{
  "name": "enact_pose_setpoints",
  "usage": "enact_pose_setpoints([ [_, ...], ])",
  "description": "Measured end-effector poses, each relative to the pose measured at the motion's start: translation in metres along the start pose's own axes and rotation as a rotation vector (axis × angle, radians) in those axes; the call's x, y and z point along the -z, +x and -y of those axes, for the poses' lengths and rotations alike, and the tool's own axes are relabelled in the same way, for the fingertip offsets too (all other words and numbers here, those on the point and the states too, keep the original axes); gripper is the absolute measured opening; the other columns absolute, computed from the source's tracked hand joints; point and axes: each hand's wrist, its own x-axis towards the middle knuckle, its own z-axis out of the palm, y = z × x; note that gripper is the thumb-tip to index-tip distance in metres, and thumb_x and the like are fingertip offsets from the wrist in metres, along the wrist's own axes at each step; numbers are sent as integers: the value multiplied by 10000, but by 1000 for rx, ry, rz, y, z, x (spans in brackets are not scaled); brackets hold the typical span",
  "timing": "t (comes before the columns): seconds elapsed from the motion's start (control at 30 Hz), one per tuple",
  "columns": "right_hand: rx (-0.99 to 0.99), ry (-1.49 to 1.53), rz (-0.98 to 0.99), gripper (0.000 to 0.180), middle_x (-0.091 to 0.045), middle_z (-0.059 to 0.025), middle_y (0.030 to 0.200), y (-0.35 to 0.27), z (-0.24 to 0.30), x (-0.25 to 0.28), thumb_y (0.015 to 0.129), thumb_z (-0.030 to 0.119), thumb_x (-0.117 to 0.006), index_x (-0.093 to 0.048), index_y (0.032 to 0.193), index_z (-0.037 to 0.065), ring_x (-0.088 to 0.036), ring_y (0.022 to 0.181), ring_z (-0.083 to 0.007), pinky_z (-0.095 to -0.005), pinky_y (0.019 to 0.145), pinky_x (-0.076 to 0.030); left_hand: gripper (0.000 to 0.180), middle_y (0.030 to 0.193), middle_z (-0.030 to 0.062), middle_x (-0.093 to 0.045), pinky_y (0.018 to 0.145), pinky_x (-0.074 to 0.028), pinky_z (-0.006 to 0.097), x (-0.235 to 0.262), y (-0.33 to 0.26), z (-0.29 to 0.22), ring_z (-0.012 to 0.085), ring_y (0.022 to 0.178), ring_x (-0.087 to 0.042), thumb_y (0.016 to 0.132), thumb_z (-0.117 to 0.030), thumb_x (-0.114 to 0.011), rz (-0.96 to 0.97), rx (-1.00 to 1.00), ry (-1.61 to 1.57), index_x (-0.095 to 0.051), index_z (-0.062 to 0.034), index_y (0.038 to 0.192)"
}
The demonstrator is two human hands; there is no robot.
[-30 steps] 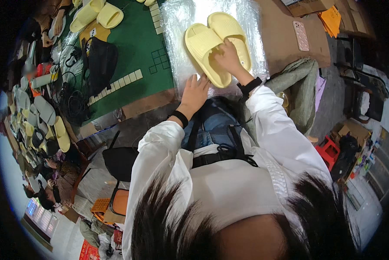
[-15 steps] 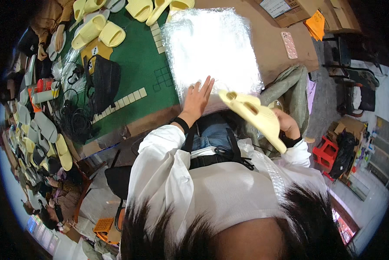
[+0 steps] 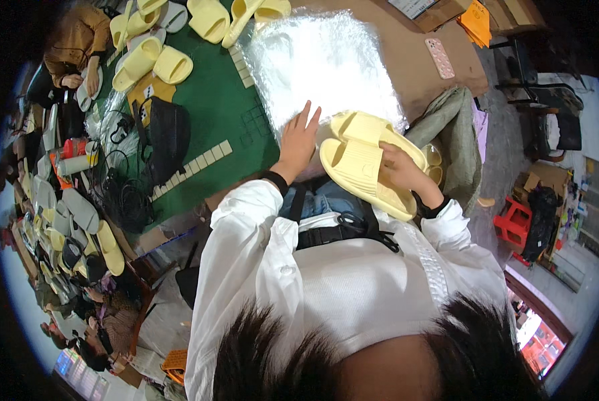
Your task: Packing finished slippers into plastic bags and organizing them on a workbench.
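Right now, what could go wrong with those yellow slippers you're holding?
The right hand grips two stacked yellow slippers from one side only, so the top one might slide off. The left hand rests flat on the shiny plastic bag; the bag looks slippery and could skid across the green mat.

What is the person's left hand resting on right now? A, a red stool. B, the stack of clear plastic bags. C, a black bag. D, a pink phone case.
B: the left hand lies flat, fingers spread, on the clear plastic bags, while the right hand grips the pale yellow slippers.
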Motion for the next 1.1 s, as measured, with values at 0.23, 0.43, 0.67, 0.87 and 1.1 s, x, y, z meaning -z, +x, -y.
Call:
enact_pose_setpoints([
  [0.23,-34,296,-47,334,-491,-119,1193,-1,2,8,747,-47,-528,-545,1078,-16,-457,1112,-241,-283,923,-352,400,1266,140,-423,973,-295,393,-13,-20,18,292,1196,-364,832,-248,-503,150,-142,125,-500,-22,1162],
  [0.43,-105,235,85,270,-515,-83,1175,-8,-2,14,779,-19,-540,-581,1044,5,-491,1056,-198,-265,901,-363,371,1199,121,-467,953,-312,373,-32,-26,13,269,1147,-407,826,-205,-477,108,-74,120,-508,-18,1144],
  [0.67,-311,743,196,250,-509,-28,1172,-21,-7,34,776,10,-591,-601,1024,-22,-491,998,-121,-242,867,-381,234,954,71,-522,804,-398,343,-28,-32,9,236,930,-480,735,-101,-522,300,-251,273,-571,-53,959],
  [0.87,-267,779,222,249,-516,-34,1158,-33,-12,33,780,29,-593,-606,1026,-7,-486,1008,-122,-244,871,-378,186,830,74,-551,707,-450,353,-25,-26,8,259,801,-531,705,-50,-535,154,-160,173,-574,-70,886],
  [1.1,-161,627,50,249,-535,-57,1145,-26,-8,26,779,10,-577,-606,1026,4,-494,1015,-146,-256,866,-382,187,834,102,-564,783,-424,413,-14,-20,-4,283,774,-561,719,-114,-545,159,-75,77,-549,-62,899],
])
